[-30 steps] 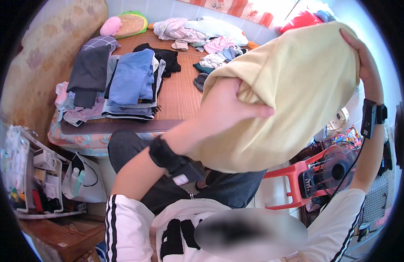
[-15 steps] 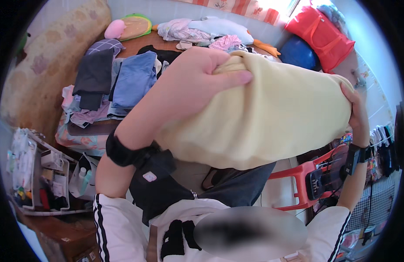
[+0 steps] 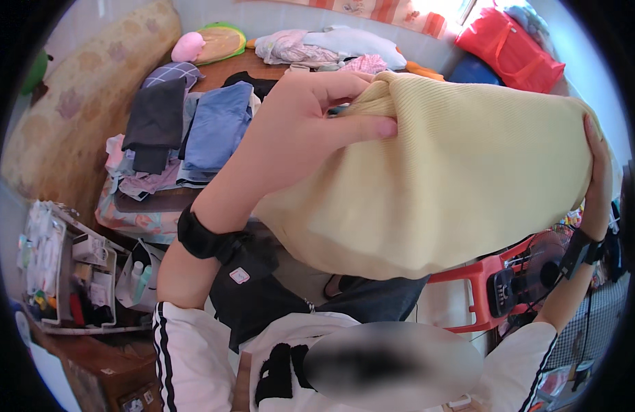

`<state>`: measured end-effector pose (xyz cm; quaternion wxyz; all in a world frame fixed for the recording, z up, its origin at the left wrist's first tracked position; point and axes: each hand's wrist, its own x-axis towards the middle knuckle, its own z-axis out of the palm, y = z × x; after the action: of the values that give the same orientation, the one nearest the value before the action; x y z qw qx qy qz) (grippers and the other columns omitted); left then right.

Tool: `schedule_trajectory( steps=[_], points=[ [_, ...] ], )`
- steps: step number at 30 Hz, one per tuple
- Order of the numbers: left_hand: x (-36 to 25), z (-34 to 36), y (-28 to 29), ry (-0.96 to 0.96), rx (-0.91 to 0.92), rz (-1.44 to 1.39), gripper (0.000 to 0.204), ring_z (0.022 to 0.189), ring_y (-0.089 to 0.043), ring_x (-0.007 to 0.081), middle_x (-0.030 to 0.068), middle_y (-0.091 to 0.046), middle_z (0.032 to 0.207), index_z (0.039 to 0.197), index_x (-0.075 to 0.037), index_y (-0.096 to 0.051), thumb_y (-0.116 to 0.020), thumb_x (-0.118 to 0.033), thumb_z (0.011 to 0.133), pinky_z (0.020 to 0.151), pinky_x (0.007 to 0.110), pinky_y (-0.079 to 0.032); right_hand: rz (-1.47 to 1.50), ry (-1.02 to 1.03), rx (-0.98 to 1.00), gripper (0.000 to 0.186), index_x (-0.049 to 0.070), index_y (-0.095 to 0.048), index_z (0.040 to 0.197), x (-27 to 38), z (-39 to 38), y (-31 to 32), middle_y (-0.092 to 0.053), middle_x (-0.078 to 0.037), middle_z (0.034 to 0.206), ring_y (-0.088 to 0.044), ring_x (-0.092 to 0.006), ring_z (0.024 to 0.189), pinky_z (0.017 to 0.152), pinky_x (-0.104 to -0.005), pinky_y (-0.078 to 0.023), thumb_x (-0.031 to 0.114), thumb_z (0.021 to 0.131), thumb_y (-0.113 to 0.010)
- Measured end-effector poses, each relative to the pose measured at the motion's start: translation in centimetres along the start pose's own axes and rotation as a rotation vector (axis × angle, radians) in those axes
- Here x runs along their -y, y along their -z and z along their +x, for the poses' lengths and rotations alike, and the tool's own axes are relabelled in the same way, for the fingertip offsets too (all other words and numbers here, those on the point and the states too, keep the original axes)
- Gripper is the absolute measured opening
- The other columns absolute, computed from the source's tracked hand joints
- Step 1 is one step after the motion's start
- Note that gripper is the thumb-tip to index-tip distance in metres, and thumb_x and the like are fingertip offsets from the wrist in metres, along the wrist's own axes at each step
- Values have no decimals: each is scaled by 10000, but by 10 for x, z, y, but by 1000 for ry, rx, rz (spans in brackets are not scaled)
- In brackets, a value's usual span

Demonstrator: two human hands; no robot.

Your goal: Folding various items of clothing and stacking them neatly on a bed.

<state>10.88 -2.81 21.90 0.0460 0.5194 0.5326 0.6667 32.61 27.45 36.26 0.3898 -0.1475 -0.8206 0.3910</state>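
Nearest, the upper left edge of a yellow ribbed cloth [image 3: 462, 185] is pinched between thumb and fingers of the left hand [image 3: 304, 117]. Its right end is touched by the right hand [image 3: 597, 161]; whether those fingers are closed cannot be told. The cloth is spread above dark trousers [image 3: 262, 302]. Beyond, folded clothes [image 3: 218, 130] are stacked on a bed [image 3: 146, 223].
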Motion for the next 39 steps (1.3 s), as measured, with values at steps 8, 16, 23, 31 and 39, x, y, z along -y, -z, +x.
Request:
schedule_trajectory(
  steps=[8, 16, 23, 31, 39],
  points=[
    [47, 30, 35, 302, 46, -13, 297, 856, -576, 76, 20, -650, 920, 1025, 18, -659, -693, -168, 795, 767, 211, -442, -91, 23, 377, 467, 31, -559, 1174, -15, 111, -53, -633, -87, 996, -632, -110, 865, 758, -224, -503, 398, 886, -558],
    [82, 132, 73, 39, -239, 119, 294, 699, -609, 90, 42, -675, 821, 997, -57, -691, -739, -188, 738, 655, 251, -492, -320, 351, 52, 513, 23, -594, 1139, -4, 185, -60, -641, -95, 996, -633, -130, 850, 729, -244, -511, 450, 855, -593],
    [125, 93, 74, -89, -210, 514, 286, 821, -588, 175, 71, -634, 871, 992, -40, -660, -658, -38, 706, 761, 273, -466, -516, 416, -243, 527, -18, -571, 1160, -44, 85, -61, -632, -134, 1034, -624, -184, 916, 806, -274, -485, 413, 858, -600],
    [233, -144, 9, 458, 166, 639, 396, 967, -481, 251, 24, -625, 1087, 1036, -109, -672, -690, -28, 649, 899, 336, -395, -160, 294, 761, 347, 2, -590, 805, -169, -72, -155, -614, -98, 961, -598, -263, 866, 749, -330, -472, 124, 583, -827],
    [222, -138, 13, 439, 459, 616, 229, 1021, -478, 296, 63, -538, 988, 823, -47, -639, -736, -49, 616, 868, 372, -406, -42, 134, 901, 345, 8, -586, 821, -187, -99, -147, -597, -79, 955, -579, -245, 846, 754, -318, -466, 96, 583, -819]
  ],
)
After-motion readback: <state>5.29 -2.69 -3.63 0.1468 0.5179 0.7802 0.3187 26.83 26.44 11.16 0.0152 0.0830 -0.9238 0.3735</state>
